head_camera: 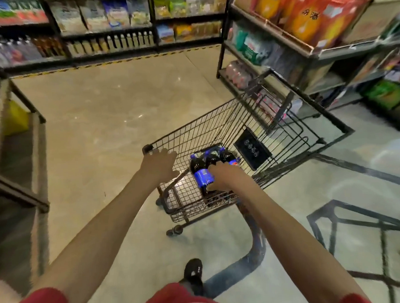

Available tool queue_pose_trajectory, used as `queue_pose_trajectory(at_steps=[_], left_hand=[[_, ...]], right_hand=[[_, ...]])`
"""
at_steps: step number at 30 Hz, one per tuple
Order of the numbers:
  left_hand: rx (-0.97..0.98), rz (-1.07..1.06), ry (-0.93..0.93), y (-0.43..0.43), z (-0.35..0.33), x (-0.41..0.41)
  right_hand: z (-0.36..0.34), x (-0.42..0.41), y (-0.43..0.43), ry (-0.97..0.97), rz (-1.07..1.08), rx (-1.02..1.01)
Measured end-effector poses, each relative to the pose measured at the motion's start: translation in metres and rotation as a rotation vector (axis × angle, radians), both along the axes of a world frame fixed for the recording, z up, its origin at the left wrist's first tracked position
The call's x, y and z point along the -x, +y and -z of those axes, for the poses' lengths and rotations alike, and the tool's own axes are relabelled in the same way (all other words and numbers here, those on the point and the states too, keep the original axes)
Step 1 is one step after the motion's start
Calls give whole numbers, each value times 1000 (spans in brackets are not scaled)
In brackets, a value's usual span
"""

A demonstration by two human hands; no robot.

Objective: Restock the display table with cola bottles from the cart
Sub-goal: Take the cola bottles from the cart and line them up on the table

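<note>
both our arms stretch forward: our left hand [159,163] lies flat at the cart [205,126] rim, fingers straight; our right hand [225,176] curls its fingers round a cola bottle [203,176] inside the cart.

Chinese characters on orange box [307,18], blurred; blue labels on cola bottles [203,176] unreadable.

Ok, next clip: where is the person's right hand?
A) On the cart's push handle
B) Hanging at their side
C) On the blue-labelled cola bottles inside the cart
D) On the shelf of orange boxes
C: the right hand curls round the blue-labelled cola bottles inside the cart, while the left hand is spread open near the basket's rim.
</note>
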State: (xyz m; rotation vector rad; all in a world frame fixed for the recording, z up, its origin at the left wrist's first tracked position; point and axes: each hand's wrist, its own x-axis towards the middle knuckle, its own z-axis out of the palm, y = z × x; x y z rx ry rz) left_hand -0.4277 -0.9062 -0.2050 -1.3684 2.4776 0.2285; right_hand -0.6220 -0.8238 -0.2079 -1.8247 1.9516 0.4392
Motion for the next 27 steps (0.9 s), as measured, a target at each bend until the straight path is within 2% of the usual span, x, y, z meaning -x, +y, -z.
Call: queue_pose_trajectory(at_steps=[12, 20, 27], left_hand=[[-114, -68, -74, -56, 33, 102], [-140, -175, -53, -91, 68, 172], [-288, -337, -47, -110, 115, 200]], right_hand=[[61, 103, -70, -122, -10, -108], [100, 177, -133, -137, -141, -214], [136, 207, -174, -144, -255, -317]])
